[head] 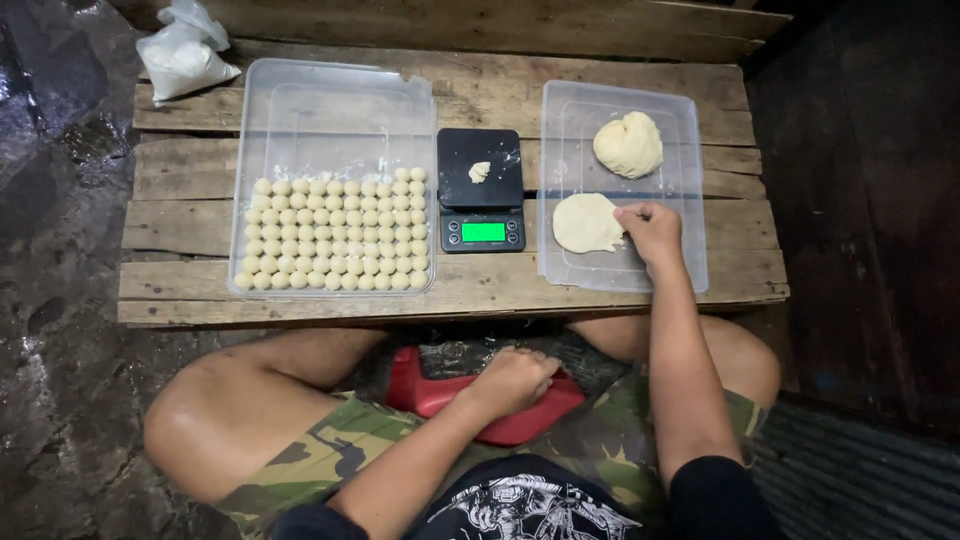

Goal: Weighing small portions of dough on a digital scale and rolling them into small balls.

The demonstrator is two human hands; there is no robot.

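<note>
Nearest to us, our left hand [515, 380] rests as a loose fist on the red stool [470, 400] between our knees; we cannot tell whether the curled fingers grip anything. Beyond the knees stands the low wooden pallet table [180, 225]. On its right side lies a clear tray [670, 265], and here our right hand [650, 232] is positioned with the fingers drawn together, pinching at the right edge of the flattened dough piece [585, 222]. This dough piece lies on the near half of the tray. A larger dough lump [628, 144] sits on the far half of the same tray, apart from the flattened piece. At centre, between the two trays, we find the black scale [481, 190] with a lit green display; a small dough scrap [479, 171] lies on its platform. The left tray [300, 100] holds dough balls [335, 235] arranged in rows across its near half. At the far left corner rests a white bag [182, 55].
</note>
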